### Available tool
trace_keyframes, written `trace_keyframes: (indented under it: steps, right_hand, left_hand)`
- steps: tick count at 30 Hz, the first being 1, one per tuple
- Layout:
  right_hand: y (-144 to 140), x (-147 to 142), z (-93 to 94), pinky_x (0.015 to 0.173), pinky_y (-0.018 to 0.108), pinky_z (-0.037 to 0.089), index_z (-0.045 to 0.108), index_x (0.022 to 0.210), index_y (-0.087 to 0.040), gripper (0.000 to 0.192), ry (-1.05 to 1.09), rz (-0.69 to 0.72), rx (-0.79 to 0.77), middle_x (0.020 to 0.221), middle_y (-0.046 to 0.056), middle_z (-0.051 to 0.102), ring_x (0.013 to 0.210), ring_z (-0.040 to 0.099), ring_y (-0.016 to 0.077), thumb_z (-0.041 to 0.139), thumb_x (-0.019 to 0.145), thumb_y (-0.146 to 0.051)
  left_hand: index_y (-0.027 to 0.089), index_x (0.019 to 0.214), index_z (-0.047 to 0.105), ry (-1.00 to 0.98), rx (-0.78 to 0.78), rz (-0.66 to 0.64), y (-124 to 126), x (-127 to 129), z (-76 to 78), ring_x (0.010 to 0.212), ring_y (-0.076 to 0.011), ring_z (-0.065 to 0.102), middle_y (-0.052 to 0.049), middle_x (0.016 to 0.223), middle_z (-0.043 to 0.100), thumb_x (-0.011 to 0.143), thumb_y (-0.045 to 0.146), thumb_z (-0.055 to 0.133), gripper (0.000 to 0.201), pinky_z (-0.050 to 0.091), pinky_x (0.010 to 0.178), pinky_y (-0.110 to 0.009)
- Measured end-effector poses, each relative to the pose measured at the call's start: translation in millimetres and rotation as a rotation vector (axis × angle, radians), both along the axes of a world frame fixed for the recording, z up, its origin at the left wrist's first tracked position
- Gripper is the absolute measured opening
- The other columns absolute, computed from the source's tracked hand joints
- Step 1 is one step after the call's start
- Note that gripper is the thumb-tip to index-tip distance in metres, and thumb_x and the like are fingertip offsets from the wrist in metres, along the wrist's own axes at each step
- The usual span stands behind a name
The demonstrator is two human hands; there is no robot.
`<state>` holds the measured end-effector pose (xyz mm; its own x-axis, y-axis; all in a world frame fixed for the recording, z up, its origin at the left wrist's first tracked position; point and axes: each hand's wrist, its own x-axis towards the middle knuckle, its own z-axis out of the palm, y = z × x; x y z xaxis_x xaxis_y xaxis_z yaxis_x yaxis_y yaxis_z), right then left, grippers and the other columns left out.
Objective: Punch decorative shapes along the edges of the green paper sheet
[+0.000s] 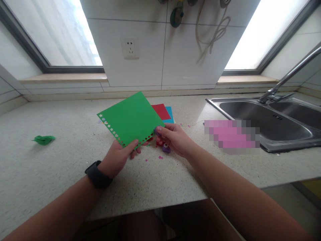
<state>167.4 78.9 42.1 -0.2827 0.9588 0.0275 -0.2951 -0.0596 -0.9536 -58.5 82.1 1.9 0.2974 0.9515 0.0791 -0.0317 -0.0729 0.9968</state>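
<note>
A sheet of green paper point(132, 115) is tilted above the counter, with star and other small cut-outs along its left and lower edges. My left hand point(122, 150) pinches its lower edge, thumb on top and fingers beneath. At the sheet's right corner my right hand point(175, 137) is closed around a small purple paper punch point(155, 131), mostly covered by thumb and fingers. Just below that hand are a red piece point(159, 142) and a purple piece point(166, 148); whether they lie on the counter is unclear. Pink paper bits point(161, 157) are scattered nearby.
Red paper point(161, 111) and blue paper point(170, 113) lie behind the green sheet. A crumpled green thing point(43, 140) rests at the left. A blurred-out pink item point(232, 134) is beside the steel sink point(250, 122) on the right. The counter's front edge runs below my forearms.
</note>
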Motion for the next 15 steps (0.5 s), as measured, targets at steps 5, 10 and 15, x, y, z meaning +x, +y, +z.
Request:
trace_keyframes:
  steps: [5,10,15]
  right_hand:
    - [0.3,0.4,-0.8,0.055,0.025,0.041,0.065,0.078,-0.018,0.036,-0.010,-0.003,-0.001,0.064,-0.001,0.062,0.057,0.054,0.0105,0.082,0.079,-0.049]
    - [0.8,0.0,-1.7,0.055,0.025,0.040,0.065,0.078,-0.018,0.035,-0.015,-0.004,0.006,0.064,-0.001,0.062,0.057,0.053,0.0104,0.082,0.078,-0.050]
    - [0.7,0.1,-2.4,0.054,0.025,0.040,0.065,0.078,-0.018,0.035,-0.024,0.001,0.012,0.064,-0.001,0.062,0.057,0.054,0.0107,0.081,0.079,-0.049]
  left_hand:
    - [0.012,0.102,0.072,-0.002,-0.002,0.003,-1.0,0.6,1.1,0.061,-0.0158,0.060,-0.015,0.093,0.076,0.089,0.043,0.071,0.034,0.042,0.048,-0.026]
    - [0.012,0.101,0.071,0.017,0.010,0.001,-1.8,1.5,2.0,0.060,-0.0149,0.058,-0.013,0.090,0.076,0.090,0.042,0.070,0.032,0.042,0.049,-0.026]
    - [0.012,0.103,0.070,0.013,0.003,0.012,-1.8,1.8,2.0,0.059,-0.0153,0.059,-0.013,0.091,0.076,0.089,0.042,0.071,0.033,0.042,0.048,-0.026]
